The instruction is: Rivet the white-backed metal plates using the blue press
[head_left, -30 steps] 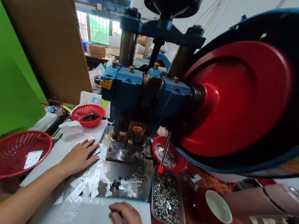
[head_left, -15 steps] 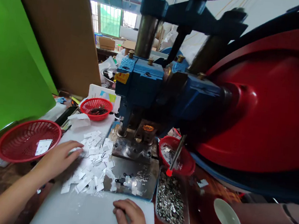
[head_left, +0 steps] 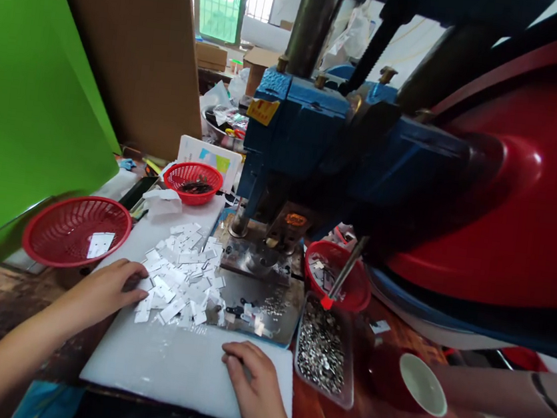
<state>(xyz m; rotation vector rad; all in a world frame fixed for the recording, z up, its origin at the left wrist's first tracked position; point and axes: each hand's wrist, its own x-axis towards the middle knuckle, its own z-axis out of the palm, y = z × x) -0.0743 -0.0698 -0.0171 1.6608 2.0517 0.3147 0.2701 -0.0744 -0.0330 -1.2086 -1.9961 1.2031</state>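
My left hand [head_left: 109,288] rests on the white board [head_left: 175,365] at the left edge of a heap of small white tags [head_left: 180,280], fingers curled onto the nearest tags. My right hand [head_left: 253,379] lies on the board's near right part, fingers bent down against it; what they hold, if anything, is hidden. Just beyond the tags stands the blue press [head_left: 316,146] with its steel base plate [head_left: 260,301], where a few small dark and white pieces lie.
A large red basket [head_left: 77,230] with one white tag sits left, a small red basket [head_left: 194,181] behind. Right of the plate are a clear tray of metal bits [head_left: 325,352], a red bowl [head_left: 336,276] and a white cup [head_left: 422,384]. The red flywheel [head_left: 511,195] looms right.
My left hand has slid back from the middle of the tag heap to its left edge. The right hand has stayed on the board. The view has moved closer and lower.
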